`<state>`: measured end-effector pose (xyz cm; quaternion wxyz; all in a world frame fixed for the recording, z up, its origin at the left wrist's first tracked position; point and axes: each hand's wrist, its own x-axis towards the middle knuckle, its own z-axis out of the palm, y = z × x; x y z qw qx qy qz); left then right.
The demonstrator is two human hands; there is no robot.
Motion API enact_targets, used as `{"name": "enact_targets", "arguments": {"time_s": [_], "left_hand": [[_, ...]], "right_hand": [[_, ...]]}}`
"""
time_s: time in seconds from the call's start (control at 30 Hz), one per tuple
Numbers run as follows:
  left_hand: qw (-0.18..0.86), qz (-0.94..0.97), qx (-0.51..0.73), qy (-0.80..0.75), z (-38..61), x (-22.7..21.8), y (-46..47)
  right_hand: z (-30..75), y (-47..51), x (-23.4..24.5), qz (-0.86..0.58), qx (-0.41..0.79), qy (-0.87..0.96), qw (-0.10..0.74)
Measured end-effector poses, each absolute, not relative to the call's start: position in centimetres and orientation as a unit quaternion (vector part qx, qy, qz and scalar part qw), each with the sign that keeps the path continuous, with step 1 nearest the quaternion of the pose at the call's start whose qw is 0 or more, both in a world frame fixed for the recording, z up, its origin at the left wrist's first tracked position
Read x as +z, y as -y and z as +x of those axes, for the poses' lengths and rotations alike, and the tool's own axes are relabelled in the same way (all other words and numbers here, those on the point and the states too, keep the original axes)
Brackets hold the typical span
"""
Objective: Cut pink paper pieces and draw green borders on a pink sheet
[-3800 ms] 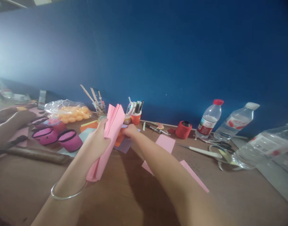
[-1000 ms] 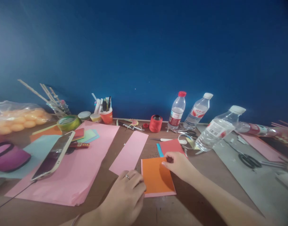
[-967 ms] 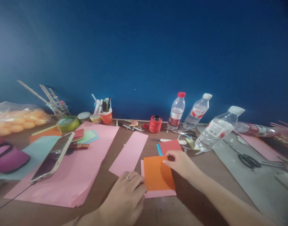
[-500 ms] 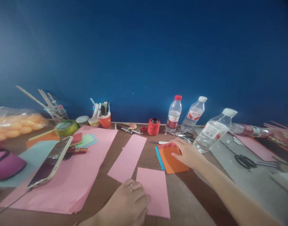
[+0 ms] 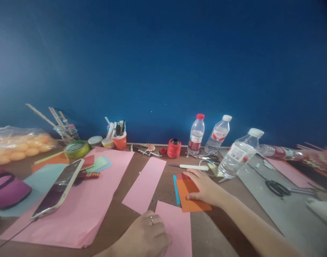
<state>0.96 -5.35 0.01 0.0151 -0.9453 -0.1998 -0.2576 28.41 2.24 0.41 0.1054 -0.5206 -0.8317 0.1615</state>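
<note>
Wall [image 5: 163,67]: blue, beyond all fingertips.
Right hand [image 5: 203,187]: fingers spread across orange paper [image 5: 187,203]; light, even pressure should keep it flat.
Left hand [image 5: 150,235]: fingers curled over pink paper [image 5: 181,228]; grip unclear.

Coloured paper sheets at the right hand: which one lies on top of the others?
The orange sheet, partly covered by the right hand. Of the red sheet and the blue sheet, only narrow strips show past its edges.

Red-capped bottle [image 5: 196,139] near red spool [image 5: 174,149]
</note>
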Motion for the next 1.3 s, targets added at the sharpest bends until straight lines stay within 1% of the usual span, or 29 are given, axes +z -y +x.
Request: {"name": "enact_targets", "arguments": {"time_s": [0.13, 0.23, 0.4, 0.47, 0.53, 0.6, 0.7, 0.77, 0.83, 0.9, 0.97, 1.1, 1.2, 1.27, 1.3], "left_hand": [[0.018, -0.946, -0.268, 0.183, 1.0, 0.0, 5.3], [0.01, -0.949, -0.259, 0.179, 1.0, -0.2, 5.3], [-0.02, -0.953, -0.235, 0.191, 1.0, 0.2, 5.5], [-0.073, -0.953, -0.216, 0.198, 0.8, 0.7, 5.5], [-0.157, -0.941, -0.206, 0.217, 0.4, 1.2, 5.5], [-0.234, -0.908, -0.219, 0.271, 0.0, 1.3, 5.4], [-0.326, -0.825, -0.28, 0.366, -0.5, 0.7, 5.2], [-0.402, -0.765, -0.337, 0.372, -0.4, 0.3, 5.1], [-0.491, -0.705, -0.38, 0.343, 0.1, 0.4, 5.1], [-0.564, -0.651, -0.388, 0.328, 0.8, 0.7, 5.2], [-0.586, -0.622, -0.367, 0.367, 1.3, 1.1, 5.2], [-0.537, -0.629, -0.325, 0.459, 1.7, 1.5, 5.0], [-0.504, -0.63, -0.333, 0.488, 1.1, 1.6, 3.9], [-0.469, -0.618, -0.347, 0.528, -0.2, 2.0, 2.7], [-0.448, -0.607, -0.356, 0.551, -1.1, 2.2, 1.9]], "right_hand": [[28.2, -2.3, 0.5, -0.57, 0.174, 0.797, 0.093], [28.2, -2.3, 0.7, -0.608, 0.206, 0.761, 0.094], [28.4, -2.2, 1.4, -0.597, 0.265, 0.746, 0.133], [28.4, -2.2, 1.8, -0.587, 0.277, 0.744, 0.155], [28.4, -2.1, 2.4, -0.568, 0.298, 0.741, 0.196], [28.1, -1.8, 3.0, -0.532, 0.358, 0.724, 0.254], [26.8, -0.7, 3.8, -0.457, 0.5, 0.66, 0.325], [25.4, 0.4, 4.4, -0.413, 0.565, 0.622, 0.35], [23.9, 1.5, 4.9, -0.386, 0.592, 0.608, 0.362], [22.6, 2.5, 5.3, -0.396, 0.581, 0.619, 0.349], [21.8, 3.2, 5.3, -0.422, 0.548, 0.641, 0.332], [21.4, 3.7, 4.8, -0.439, 0.489, 0.678, 0.328], [21.7, 3.6, 4.1, -0.47, 0.424, 0.699, 0.333], [22.1, 3.4, 3.6, -0.51, 0.373, 0.715, 0.298], [22.3, 3.4, 3.4, -0.524, 0.35, 0.731, 0.261]]}}
